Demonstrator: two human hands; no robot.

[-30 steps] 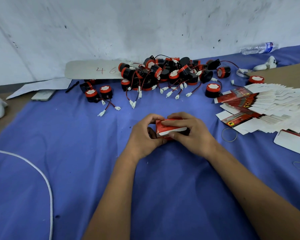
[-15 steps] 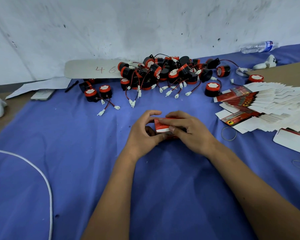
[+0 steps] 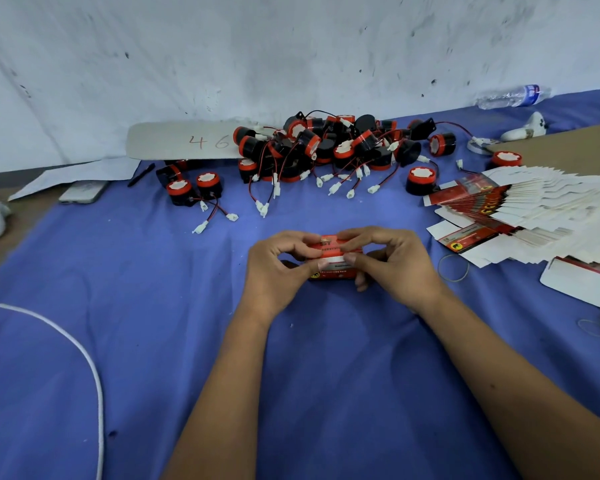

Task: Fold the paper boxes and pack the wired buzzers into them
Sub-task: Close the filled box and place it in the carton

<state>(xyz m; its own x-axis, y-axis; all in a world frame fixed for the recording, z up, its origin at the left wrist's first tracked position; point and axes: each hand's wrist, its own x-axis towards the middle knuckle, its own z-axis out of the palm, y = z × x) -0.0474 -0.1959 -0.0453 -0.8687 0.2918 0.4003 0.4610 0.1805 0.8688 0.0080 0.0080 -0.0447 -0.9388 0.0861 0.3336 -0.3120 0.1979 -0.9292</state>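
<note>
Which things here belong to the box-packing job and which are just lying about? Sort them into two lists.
Part of the job:
red paper box, gripped by left hand and right hand
pile of wired buzzers
fanned stack of flat boxes

Lying about:
water bottle
phone
pen
white cord
rubber band
card marked 46
</note>
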